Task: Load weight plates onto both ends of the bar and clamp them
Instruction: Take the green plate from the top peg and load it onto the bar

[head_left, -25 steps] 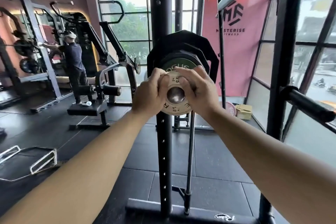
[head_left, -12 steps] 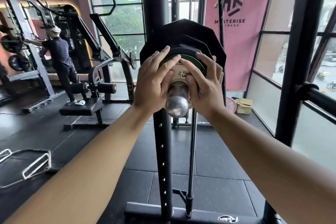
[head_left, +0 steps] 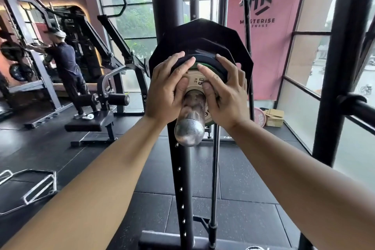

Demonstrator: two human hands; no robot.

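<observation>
Head view: at far left a person (head_left: 63, 57) stands at another rack, and a trap bar (head_left: 30, 189) lies on the floor, neither of them part of this job. Nearer the middle, the left grip (head_left: 166, 89) is released rather than clenched. Its fingers lie spread and fairly straight over the plates, its thumb pressing the face of the small plate (head_left: 195, 82), with the forearm stretched out straight from the lower left. A second ago that small plate sat out near the tip of the bar (head_left: 189, 128), with only the end face of the sleeve showing. Now it has slid well inward, and a length of bare, shiny sleeve juts toward the camera in front of it. It looks close against the green plate (head_left: 203, 64), which sits before the big black plate (head_left: 203, 34), all on the bar in front of the rack post (head_left: 180, 178). By my judgement this end's plates are seated or nearly so, and the clamp is the step still owed; no clamp shows anywhere. The right grip (head_left: 225, 95) mirrors the left, open-handed, thumb on the small plate and fingers splayed up to the green plate's rim, pushing rather than holding, the arm reaching in from the lower right. Behind it hangs a pink banner (head_left: 263, 46).
</observation>
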